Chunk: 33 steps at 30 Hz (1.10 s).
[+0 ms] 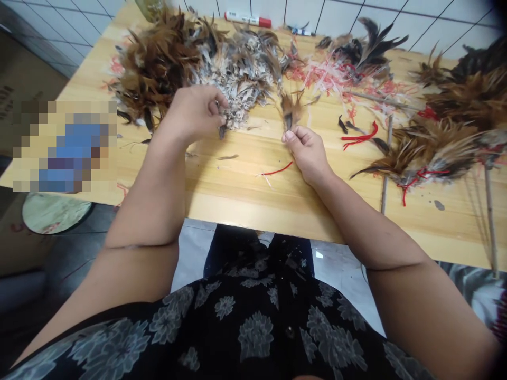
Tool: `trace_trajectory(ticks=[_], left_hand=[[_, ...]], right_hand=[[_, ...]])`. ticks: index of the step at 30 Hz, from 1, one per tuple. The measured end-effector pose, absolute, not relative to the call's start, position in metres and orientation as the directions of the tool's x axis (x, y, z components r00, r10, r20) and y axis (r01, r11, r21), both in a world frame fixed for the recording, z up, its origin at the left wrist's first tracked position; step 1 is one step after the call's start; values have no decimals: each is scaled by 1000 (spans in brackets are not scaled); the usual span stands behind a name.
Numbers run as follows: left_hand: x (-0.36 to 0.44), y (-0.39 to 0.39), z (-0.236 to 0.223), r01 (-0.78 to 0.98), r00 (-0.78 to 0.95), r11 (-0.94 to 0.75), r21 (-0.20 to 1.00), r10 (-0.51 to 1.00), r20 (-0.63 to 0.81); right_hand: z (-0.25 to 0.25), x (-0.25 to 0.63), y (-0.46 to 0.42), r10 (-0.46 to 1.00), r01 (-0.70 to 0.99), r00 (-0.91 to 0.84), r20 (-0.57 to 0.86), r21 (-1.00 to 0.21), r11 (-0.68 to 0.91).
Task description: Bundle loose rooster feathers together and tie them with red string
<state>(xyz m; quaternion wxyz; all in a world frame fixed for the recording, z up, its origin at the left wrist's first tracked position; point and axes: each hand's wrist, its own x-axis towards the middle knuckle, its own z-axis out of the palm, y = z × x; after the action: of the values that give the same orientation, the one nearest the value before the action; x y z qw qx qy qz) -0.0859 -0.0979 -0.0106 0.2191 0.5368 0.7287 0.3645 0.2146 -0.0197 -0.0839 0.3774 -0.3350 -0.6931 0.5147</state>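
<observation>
Between the thumb and fingers of my right hand [311, 153], a small bunch of brown feathers [292, 105] stands with its tips pointing away from me. My left hand [200, 113] is bent over the near edge of a big feather pile, its fingers pinched together. A dark feather [222, 131] shows just below those fingertips. The pile has brown feathers [154, 68] on its left and grey, fluffy feathers [237, 79] on its right. On the wooden table [237, 184] between my forearms lies a short red string [278, 169].
Pink and white string scraps [328, 74] lie at the back. Bundled feathers [428, 148] with red ties and thin sticks [490, 221] are on the right. A red-and-white marker [247, 19] rests by the tiled wall. A round stool [55, 214] stands beyond the table's left edge.
</observation>
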Motion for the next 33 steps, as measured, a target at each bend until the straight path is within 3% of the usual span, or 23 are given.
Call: trace_trajectory(ticks=[7,13,17,21,33], left_hand=[[-89,-97,-16,608,-353,83,789,919,176],[-69,-100,0,352,-450,-57,934,865,222],[-48,-97,-10,76,-271,-146,986,949,161],[-25,-97,-27,-37,-88,-104,994,991,101],[2,-96,-48,94,62,-41,995,997,35]], right_hand=[[-82,213,-25,842,61,-498,210,-959,275],[-80,211,-25,864,89,-476,167,-968,236],[-79,211,-26,863,92,-476,170,-966,241],[-81,210,-26,858,93,-479,185,-961,259],[-74,207,-29,881,140,-447,154,-961,239]])
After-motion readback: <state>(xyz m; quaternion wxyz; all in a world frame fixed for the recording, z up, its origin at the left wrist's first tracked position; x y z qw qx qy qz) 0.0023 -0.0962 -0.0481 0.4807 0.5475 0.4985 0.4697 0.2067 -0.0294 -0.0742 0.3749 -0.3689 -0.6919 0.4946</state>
